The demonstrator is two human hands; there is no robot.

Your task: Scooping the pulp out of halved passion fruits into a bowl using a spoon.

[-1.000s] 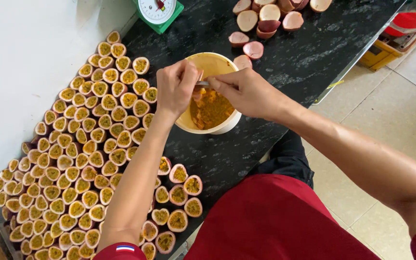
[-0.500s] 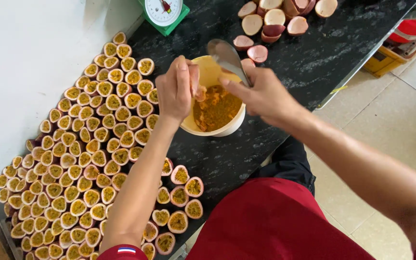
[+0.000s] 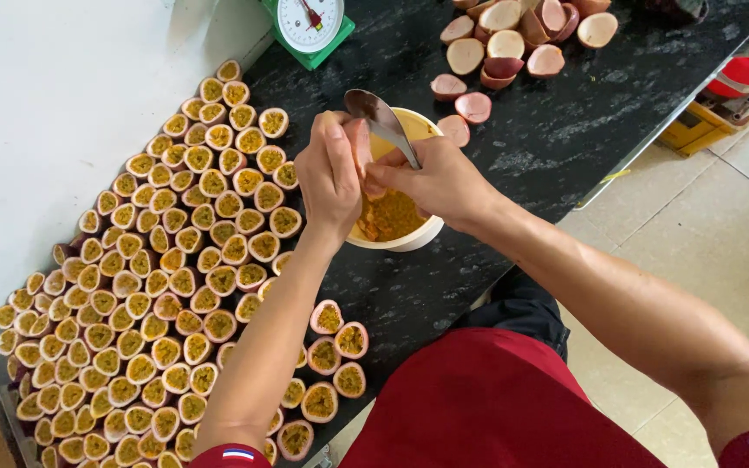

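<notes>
Our left hand [image 3: 329, 178] is closed around a halved passion fruit [image 3: 359, 143], holding it over the cream bowl [image 3: 409, 238] of yellow pulp on the dark tabletop [image 3: 565, 130]. Our right hand [image 3: 431, 178] grips a metal spoon [image 3: 379, 117], its scoop raised just above the fruit half. Rows of cut fruit halves [image 3: 166, 260] lie to our left, emptied shells [image 3: 504, 43] lie beyond the bowl, and a green scale [image 3: 307, 26] stands at the far edge.
</notes>
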